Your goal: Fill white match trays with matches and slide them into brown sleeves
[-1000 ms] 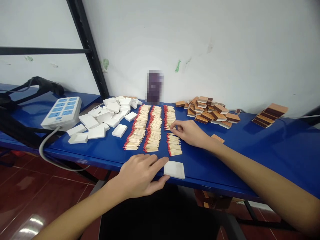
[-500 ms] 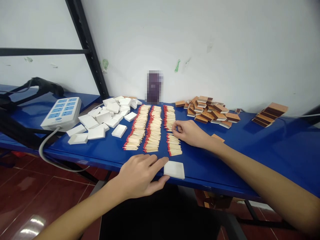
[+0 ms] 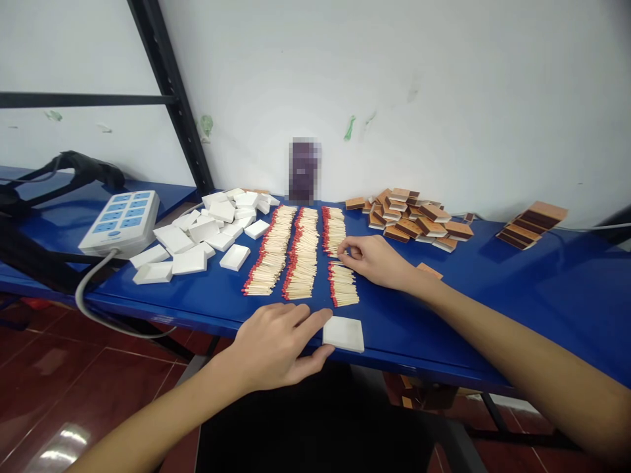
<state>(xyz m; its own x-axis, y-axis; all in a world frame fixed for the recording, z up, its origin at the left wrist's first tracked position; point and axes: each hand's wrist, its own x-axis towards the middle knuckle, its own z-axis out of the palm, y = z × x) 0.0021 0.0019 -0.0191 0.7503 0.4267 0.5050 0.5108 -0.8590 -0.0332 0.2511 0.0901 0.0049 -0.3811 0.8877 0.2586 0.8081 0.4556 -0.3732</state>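
Note:
My left hand (image 3: 276, 345) holds the near corner area of a white matchbox tray (image 3: 344, 334) at the table's front edge, forefinger and thumb at its left side. The tray lies open side up with nothing visible in it. My right hand (image 3: 367, 259) is closed in a pinch over the right-hand row of red-tipped matches (image 3: 344, 286), by the gap between its two parts. What its fingertips hold, if anything, is hidden. Two longer rows of matches (image 3: 302, 256) lie to the left.
White trays (image 3: 189, 259) are heaped on the left, beside a power strip (image 3: 123, 220). Brown matchbox sleeves (image 3: 419, 223) are piled at the back right, with a leaning stack of matchboxes (image 3: 532, 225) farther right. A blurred dark object (image 3: 303, 171) stands against the wall.
My right hand has shifted very slightly left at the matches, its fingers still pinched. My left hand and the tray have stayed put.

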